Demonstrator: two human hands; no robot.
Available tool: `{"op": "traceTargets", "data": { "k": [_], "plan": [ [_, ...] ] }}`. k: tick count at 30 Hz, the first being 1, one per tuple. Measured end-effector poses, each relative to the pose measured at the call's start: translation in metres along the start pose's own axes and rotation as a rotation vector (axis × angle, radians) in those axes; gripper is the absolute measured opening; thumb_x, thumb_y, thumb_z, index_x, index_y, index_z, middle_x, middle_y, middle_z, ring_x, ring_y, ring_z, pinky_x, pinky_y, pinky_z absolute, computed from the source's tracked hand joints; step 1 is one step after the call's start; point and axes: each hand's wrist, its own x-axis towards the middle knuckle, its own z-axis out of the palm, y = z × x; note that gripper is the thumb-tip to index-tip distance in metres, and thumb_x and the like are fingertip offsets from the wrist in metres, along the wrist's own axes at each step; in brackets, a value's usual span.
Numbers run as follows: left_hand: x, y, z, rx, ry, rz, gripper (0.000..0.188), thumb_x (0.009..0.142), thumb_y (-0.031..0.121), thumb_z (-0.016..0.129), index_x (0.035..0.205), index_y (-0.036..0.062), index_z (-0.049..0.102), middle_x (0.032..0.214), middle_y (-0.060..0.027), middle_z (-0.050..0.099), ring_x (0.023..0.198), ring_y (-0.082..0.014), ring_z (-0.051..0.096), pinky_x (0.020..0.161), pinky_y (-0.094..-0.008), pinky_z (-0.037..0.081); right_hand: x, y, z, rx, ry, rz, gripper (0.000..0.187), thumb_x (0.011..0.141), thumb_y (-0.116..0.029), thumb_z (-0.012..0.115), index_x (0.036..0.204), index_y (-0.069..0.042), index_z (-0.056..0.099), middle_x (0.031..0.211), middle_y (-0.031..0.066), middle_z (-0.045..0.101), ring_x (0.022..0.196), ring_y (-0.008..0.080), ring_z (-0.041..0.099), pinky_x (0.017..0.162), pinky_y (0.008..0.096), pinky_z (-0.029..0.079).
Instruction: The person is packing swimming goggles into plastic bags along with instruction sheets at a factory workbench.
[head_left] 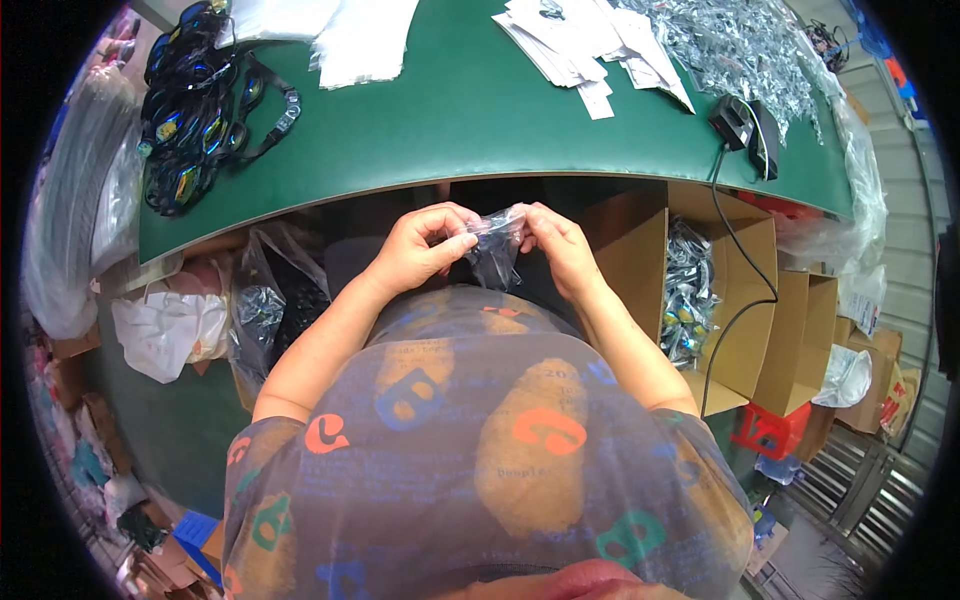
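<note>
In front of you the green counter (420, 140) is stretching across the upper view, its curved near edge passing just beyond your hands. Your dark patterned shirt (440, 450) is filling the lower middle. Under the counter to your right, an open cardboard box (745, 295) is holding a pile of shiny clear packets (688, 305), and a narrower cardboard box (803, 335) is standing just to the right of it. On the counter, a broad heap of clear plastic pieces (725, 50) is spreading over the far right, while a tangle of dark goggles (185, 130) is lying at the left end. White sheets (365, 40) are resting near the goggles, and white paper slips (560, 40) are overlapping beside the clear heap. Your left hand (418, 245) and right hand (563, 252) are meeting in front of your body, near the counter's edge. A black device (733, 122) with a cable is sitting toward the counter's right end. Smallest, the clear plastic bag (495, 258) is hanging between your hands, below the counter's edge; you cannot tell what, if anything, it is containing. Your left fingers (448, 212) are closing in a pinch on its upper left edge, and your right fingers (543, 226) are pinching its upper right edge.
</note>
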Motion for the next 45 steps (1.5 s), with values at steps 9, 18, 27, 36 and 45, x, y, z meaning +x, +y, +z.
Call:
{"op": "traceTargets", "data": {
  "k": [9, 18, 27, 36, 45],
  "plan": [
    [0.000, 0.024, 0.004, 0.067, -0.077, 0.041, 0.016, 0.094, 0.008, 0.067, 0.082, 0.0043, 0.057, 0.118, -0.0100, 0.068, 0.080, -0.0074, 0.060, 0.066, -0.0239, 0.052, 0.000, -0.013, 0.017, -0.108, 0.038, -0.239, 0.012, 0.098, -0.011, 0.068, 0.098, 0.001, 0.073, 0.097, 0.0014, 0.062, 0.092, 0.0109, 0.058, 0.085, 0.0264, 0.046],
    [-0.003, 0.015, 0.002, 0.067, -0.059, 0.046, 0.017, 0.097, 0.009, 0.066, 0.083, 0.0053, 0.056, 0.121, -0.0128, 0.065, 0.084, -0.0110, 0.063, 0.067, -0.0255, 0.056, 0.003, -0.022, 0.007, -0.081, -0.103, -0.061, 0.019, 0.096, -0.017, 0.073, 0.107, -0.002, 0.074, 0.098, 0.0015, 0.062, 0.094, 0.0125, 0.059, 0.088, 0.0279, 0.046],
    [0.000, 0.030, 0.008, 0.086, -0.074, 0.008, 0.014, 0.092, 0.007, 0.069, 0.083, 0.0036, 0.058, 0.116, -0.0092, 0.069, 0.092, -0.0103, 0.061, 0.083, -0.0277, 0.052, 0.002, -0.025, 0.011, -0.143, -0.095, -0.120, 0.011, 0.093, -0.013, 0.074, 0.097, -0.002, 0.074, 0.097, 0.0010, 0.062, 0.096, 0.0123, 0.059, 0.089, 0.0278, 0.044],
    [0.003, 0.023, 0.009, 0.119, -0.102, 0.096, 0.014, 0.096, 0.004, 0.066, 0.084, 0.0030, 0.058, 0.120, -0.0130, 0.065, 0.075, -0.0088, 0.061, 0.062, -0.0252, 0.055, 0.007, -0.037, 0.010, -0.309, -0.179, -0.059, 0.012, 0.092, -0.013, 0.074, 0.096, -0.002, 0.075, 0.094, -0.0009, 0.061, 0.092, 0.0109, 0.056, 0.086, 0.0274, 0.042],
    [0.002, 0.025, 0.023, 0.137, 0.015, 0.050, 0.086, 0.081, 0.006, 0.084, 0.152, 0.0103, 0.035, 0.122, -0.0115, 0.064, 0.116, -0.0197, 0.063, 0.104, -0.0361, 0.049, 0.006, -0.033, 0.015, -0.340, -0.091, -0.105, 0.012, 0.095, -0.014, 0.072, 0.093, -0.003, 0.072, 0.093, -0.0012, 0.060, 0.091, 0.0089, 0.055, 0.083, 0.0252, 0.042]
  ]
}}
